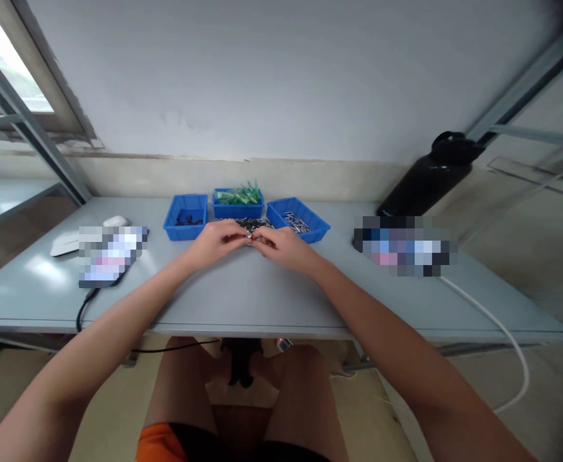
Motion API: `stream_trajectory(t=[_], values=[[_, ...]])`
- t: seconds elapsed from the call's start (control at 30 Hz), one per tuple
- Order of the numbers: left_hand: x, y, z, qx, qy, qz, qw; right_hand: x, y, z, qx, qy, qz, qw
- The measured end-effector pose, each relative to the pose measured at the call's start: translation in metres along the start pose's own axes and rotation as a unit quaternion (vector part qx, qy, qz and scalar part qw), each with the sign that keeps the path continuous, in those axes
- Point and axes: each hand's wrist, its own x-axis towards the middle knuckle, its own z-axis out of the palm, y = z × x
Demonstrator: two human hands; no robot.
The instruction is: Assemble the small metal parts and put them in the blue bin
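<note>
My left hand [217, 242] and my right hand [284, 245] meet fingertip to fingertip above the table. Between them is a small shiny metal piece [249, 235], too small to name; the fingers of both hands are pinched at it. Just behind the fingers lies a heap of small metal parts [247, 223], partly covered by my hands. To the right, a blue bin [320, 229] holds thin silvery pins [295, 222]. Another blue bin [167, 224] on the left has small dark parts [188, 219] in it. Green plastic-looking strips [240, 194] fill the middle blue bin [237, 210].
On the left lie a phone [113, 256] with a black cable, a flat white object [65, 244] and a small white case [115, 221]. A black bottle [426, 183] and a blurred-out device [401, 250] are at the right. A white cable [517, 353] hangs over the table's edge.
</note>
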Motion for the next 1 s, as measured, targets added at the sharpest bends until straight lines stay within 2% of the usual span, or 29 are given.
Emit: stream_trajectory(t=[0.23,0.37,0.43,0.57,0.77,0.87,1.0], values=[[0.0,0.005,0.002,-0.01,-0.004,-0.005,1.0,0.0,-0.002,-0.005,-0.016,-0.03,0.005,0.999],[0.0,0.001,-0.001,0.036,0.027,-0.054,0.997,0.001,0.0,-0.007,-0.01,0.028,0.023,0.999],[0.0,-0.002,-0.002,0.064,0.019,-0.063,0.996,0.001,0.001,-0.005,-0.009,0.055,0.03,0.998],[-0.001,-0.004,-0.001,0.1,-0.018,-0.028,0.994,0.001,0.003,-0.003,-0.016,0.058,0.03,0.998],[-0.001,-0.004,0.0,0.111,-0.037,0.001,0.993,0.001,0.0,-0.003,-0.024,0.036,0.037,0.998],[-0.001,-0.005,-0.001,0.113,-0.035,-0.001,0.993,0.001,0.001,-0.005,-0.038,0.031,0.029,0.998],[-0.001,-0.006,-0.005,0.117,-0.024,-0.018,0.993,0.0,0.006,-0.01,-0.057,0.058,0.04,0.996]])
